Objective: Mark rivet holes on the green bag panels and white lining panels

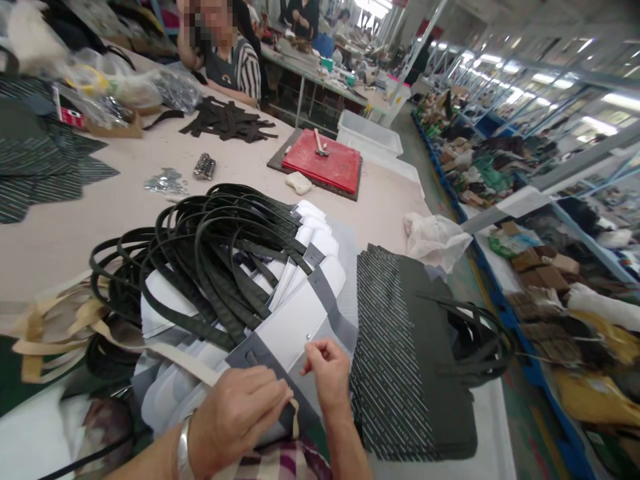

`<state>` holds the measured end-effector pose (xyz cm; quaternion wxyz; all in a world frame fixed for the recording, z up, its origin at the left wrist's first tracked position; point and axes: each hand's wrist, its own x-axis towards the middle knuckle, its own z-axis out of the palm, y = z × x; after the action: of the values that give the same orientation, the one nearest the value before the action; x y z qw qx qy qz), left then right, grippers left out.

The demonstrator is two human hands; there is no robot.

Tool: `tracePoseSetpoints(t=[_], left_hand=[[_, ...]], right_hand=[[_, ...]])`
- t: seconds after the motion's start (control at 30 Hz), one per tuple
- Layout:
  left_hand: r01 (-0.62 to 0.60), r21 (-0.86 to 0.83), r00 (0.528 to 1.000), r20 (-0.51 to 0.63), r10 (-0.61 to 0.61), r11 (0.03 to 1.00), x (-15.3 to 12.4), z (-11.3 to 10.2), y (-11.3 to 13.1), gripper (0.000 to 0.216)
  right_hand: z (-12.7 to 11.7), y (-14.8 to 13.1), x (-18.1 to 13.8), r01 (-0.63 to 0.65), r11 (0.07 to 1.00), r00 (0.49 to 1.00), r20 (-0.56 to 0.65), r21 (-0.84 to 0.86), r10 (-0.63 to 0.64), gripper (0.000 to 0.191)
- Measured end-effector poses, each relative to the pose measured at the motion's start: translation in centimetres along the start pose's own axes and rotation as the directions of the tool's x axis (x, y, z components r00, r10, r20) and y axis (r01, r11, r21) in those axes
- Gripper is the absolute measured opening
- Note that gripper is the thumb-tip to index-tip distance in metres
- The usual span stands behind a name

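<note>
My left hand [245, 407], with a silver bracelet at the wrist, is closed around a beige tape [185, 360]. A short end of that tape pokes out past my fingertips. My right hand [327, 373] has its fingers curled in a pinch just above a white and grey panel [300, 320]; whatever they hold, if anything, is hidden. A small round metal fitting sits on the panel near my right fingertips. Beneath both hands spreads an overlapping stack of these white and grey pieces, with a heap of dark looped straps [215, 267] across it.
Striped dark panels [395, 353] lie at the right with more dark handles [480, 340]. Farther back are a red board [325, 163] bearing a hammer [320, 143], metal pieces [165, 181] and dark strips [225, 120]. A person [225, 60] sits across the table.
</note>
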<state>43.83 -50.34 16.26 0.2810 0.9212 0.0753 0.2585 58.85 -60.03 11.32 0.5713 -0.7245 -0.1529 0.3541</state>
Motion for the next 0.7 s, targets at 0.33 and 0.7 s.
tracePoseSetpoints(t=[0.33,0.7], left_hand=[[0.221,0.167,0.972,0.040,-0.231,0.961,-3.7,-1.2,-5.0,0.029],[0.217,0.175,0.975,0.001,-0.220,0.961,-4.0,-0.9,-5.9,0.029]], right_hand=[[-1.2,3.1,3.6,-0.045,0.999,0.999,0.015,-0.010,0.045,0.032],[-1.3,3.4,3.8,-0.033,0.999,0.998,0.049,-0.023,0.034,0.029]])
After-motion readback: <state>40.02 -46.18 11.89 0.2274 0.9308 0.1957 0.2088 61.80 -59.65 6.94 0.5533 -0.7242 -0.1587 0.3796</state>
